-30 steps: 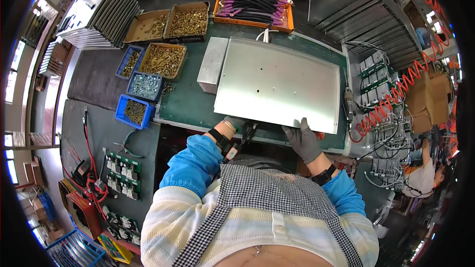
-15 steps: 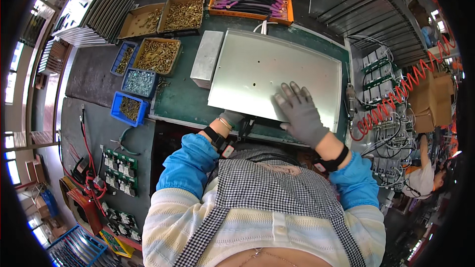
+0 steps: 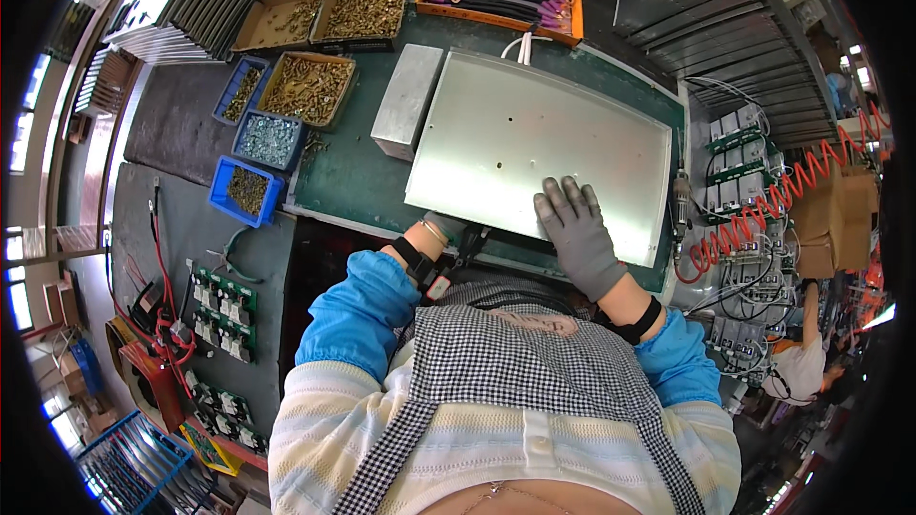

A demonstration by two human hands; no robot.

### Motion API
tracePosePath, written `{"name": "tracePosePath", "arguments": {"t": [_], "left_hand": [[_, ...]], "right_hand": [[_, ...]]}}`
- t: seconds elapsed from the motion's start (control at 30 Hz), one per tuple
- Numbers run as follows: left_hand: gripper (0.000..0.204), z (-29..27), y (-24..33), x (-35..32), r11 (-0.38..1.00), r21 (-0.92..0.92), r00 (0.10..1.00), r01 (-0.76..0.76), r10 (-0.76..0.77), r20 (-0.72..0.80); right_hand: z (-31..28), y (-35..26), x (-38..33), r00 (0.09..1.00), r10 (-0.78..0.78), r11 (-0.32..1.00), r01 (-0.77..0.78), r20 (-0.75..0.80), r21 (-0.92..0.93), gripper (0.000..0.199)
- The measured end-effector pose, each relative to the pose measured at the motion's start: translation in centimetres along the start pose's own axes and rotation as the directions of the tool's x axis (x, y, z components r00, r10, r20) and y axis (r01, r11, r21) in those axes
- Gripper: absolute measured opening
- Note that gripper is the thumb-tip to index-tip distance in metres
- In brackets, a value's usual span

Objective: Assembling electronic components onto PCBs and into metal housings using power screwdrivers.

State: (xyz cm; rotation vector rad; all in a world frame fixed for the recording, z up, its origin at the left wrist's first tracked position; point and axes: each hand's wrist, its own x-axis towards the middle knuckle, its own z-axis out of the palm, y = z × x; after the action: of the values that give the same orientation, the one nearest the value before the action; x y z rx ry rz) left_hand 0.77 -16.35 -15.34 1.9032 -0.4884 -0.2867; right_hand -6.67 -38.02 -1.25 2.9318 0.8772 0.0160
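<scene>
The right hand (image 3: 575, 234) lies flat, gloved fingers spread, on the near right part of the metal panel (image 3: 534, 148), whose long axis runs left-right across the green mat (image 3: 348, 181). The left hand (image 3: 445, 229) sits at the panel's near edge — its fingers are tucked under, so its grip cannot be told.
</scene>
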Motion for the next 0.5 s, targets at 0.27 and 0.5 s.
{"name": "tracePosePath", "arguments": {"t": [0.27, 0.5], "left_hand": [[0.032, 0.3, -1.5, -0.5, 0.999, 0.025, 0.999, -0.037, 0.038, -0.038], [0.045, -7.7, 2.6, -7.9, 0.969, -0.195, 0.944, 0.150, -0.199, -0.263]], "right_hand": [[-1.1, 0.2, 0.3, 0.997, 0.002, 1.000, -0.002, 0.073, -0.006, 0.059], [-5.8, 4.3, -2.9, 0.992, 0.106, 0.922, -0.074, -0.066, 0.379, 0.068]]}}
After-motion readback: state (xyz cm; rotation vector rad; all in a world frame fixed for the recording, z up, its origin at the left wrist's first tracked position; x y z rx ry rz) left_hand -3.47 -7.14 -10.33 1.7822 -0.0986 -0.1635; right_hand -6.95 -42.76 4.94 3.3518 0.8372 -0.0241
